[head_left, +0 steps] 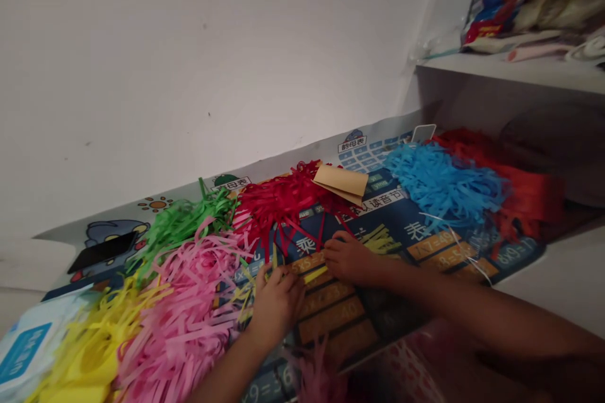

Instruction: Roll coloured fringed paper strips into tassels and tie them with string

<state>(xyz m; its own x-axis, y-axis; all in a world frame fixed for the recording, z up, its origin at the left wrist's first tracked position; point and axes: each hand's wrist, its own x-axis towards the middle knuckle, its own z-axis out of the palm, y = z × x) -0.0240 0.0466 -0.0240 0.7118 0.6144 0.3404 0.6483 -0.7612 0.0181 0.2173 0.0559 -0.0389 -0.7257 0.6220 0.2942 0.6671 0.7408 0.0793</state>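
Note:
My left hand (pixel 278 299) is closed near the middle of the printed mat (pixel 331 321), with a thin yellow paper strip (pixel 275 257) poking up from its fingers. To its right, my right hand (pixel 347 258) has its fingers curled down at the end of another piece of yellow strip (pixel 316 274), which spans the space between the hands. Its fingertips are partly hidden. More yellow strips (pixel 382 240) lie just beyond my right hand. A heap of dark red shredded strips (pixel 283 198) sits behind both hands, with a folded tan card (pixel 343 181) on it.
Pink (pixel 189 315), green (pixel 189 220) and yellow shreds (pixel 104 340) are heaped at left, beside a pale blue-and-white packet (pixel 33 340) and a dark phone (pixel 104 252). Blue (pixel 444 182) and red-orange shreds (pixel 524 189) lie right, under a shelf (pixel 515 72). A white wall (pixel 212 63) rises behind.

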